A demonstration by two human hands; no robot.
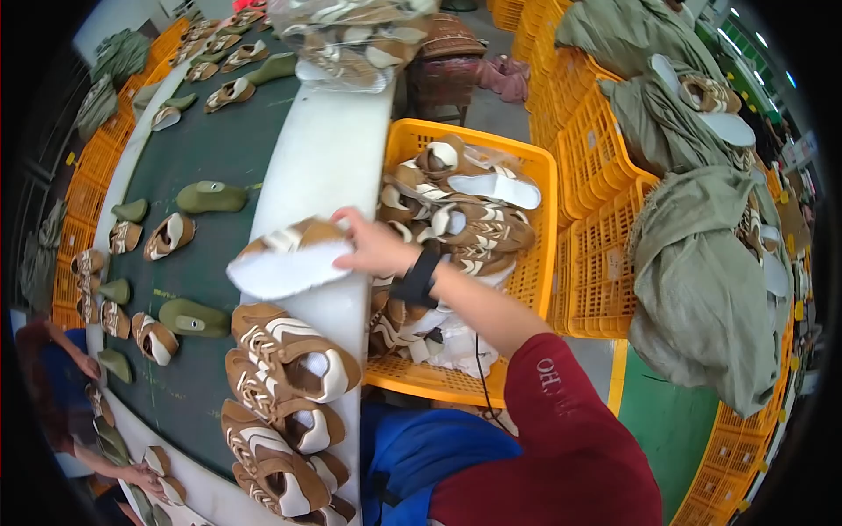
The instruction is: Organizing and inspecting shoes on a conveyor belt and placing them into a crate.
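My right hand (379, 249) reaches leftward across the white ledge, its fingers closed on the near end of a brown-and-white sneaker (288, 270). The sneaker is tilted so that its flat white sole faces me. Just below it, a row of several similar sneakers (285, 355) lies along the ledge (324, 167), packed side by side. Under my right forearm stands a yellow plastic basket (551, 219), holding a heap of brown-and-white sneakers (487, 223) and some white wrapping. My left hand is not in view.
Left of the ledge runs a dark green conveyor belt (224, 131) carrying shoes and green shoe lasts (210, 197). A plastic-wrapped bundle of shoes (351, 39) sits at the ledge's far end. Stacked yellow crates (596, 167) with grey-green cloths (702, 280) stand right. A co-worker's hand (140, 478) touches shoes lower left.
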